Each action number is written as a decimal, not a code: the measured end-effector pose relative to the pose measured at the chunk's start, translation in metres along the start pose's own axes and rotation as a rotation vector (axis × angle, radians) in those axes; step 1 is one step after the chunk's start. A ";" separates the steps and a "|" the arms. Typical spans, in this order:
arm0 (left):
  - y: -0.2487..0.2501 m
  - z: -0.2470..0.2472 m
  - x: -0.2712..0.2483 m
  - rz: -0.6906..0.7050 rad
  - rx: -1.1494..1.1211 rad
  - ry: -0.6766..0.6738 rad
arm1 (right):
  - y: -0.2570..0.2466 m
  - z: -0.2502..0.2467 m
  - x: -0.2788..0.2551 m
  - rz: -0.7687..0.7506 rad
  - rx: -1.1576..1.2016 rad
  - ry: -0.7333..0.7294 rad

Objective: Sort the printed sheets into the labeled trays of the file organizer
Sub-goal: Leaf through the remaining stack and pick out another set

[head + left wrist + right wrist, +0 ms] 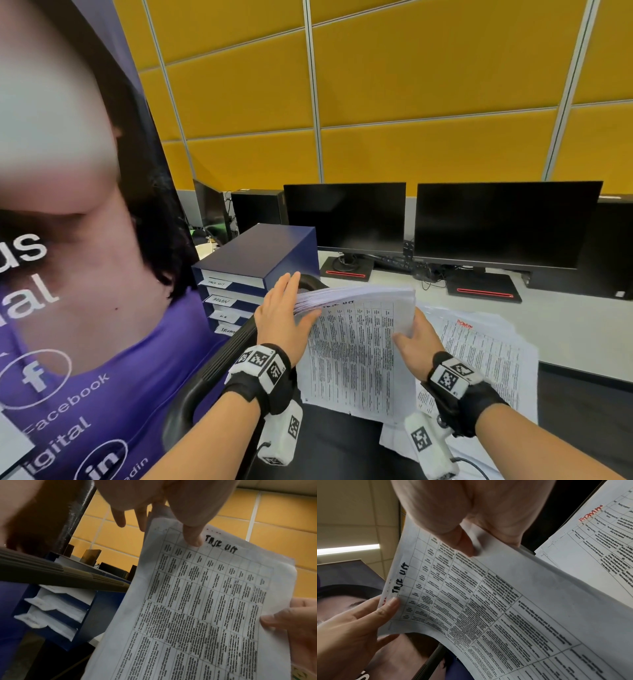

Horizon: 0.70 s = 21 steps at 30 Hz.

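Observation:
I hold a thick stack of printed sheets [356, 349] in front of me; the top sheet is a table headed "TASK LIST" [221, 545]. My left hand [287, 308] pinches the stack's upper left edge, thumb [192, 536] on the front and straight fingers behind. On the right edge my right hand [416, 337] grips it, thumb [465, 545] on the front and fingers hidden behind. The blue file organizer [260, 253] stands just left of the stack, with labelled trays [56, 601]; its top label reads "TASK LIST" [219, 283], the one below "ADMIN" [221, 300].
Loose sheets with a red "ADMIN" heading [479, 346] lie on the white desk [582, 329] at my right. Two dark monitors [344, 216] [507, 222] stand behind. A black chair frame [219, 359] curves below the organizer. A large purple banner [85, 342] fills the left.

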<state>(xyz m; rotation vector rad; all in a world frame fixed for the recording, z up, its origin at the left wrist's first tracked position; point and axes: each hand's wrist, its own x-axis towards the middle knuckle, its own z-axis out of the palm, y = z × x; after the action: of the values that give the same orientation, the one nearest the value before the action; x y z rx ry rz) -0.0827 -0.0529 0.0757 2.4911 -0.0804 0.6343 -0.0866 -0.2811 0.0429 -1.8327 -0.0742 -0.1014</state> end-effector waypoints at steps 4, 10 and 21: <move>-0.009 0.002 0.005 -0.205 -0.432 0.033 | 0.001 -0.003 0.000 -0.008 0.018 -0.010; 0.010 0.002 0.007 -0.145 -0.489 0.091 | -0.006 -0.001 0.010 -0.031 0.017 0.060; 0.011 0.014 -0.005 -0.283 -0.732 0.178 | -0.014 0.006 0.001 0.010 0.087 0.119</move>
<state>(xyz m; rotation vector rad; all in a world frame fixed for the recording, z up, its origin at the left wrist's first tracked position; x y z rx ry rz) -0.0833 -0.0702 0.0683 1.6957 0.0923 0.5710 -0.0868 -0.2718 0.0550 -1.7359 0.0140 -0.1968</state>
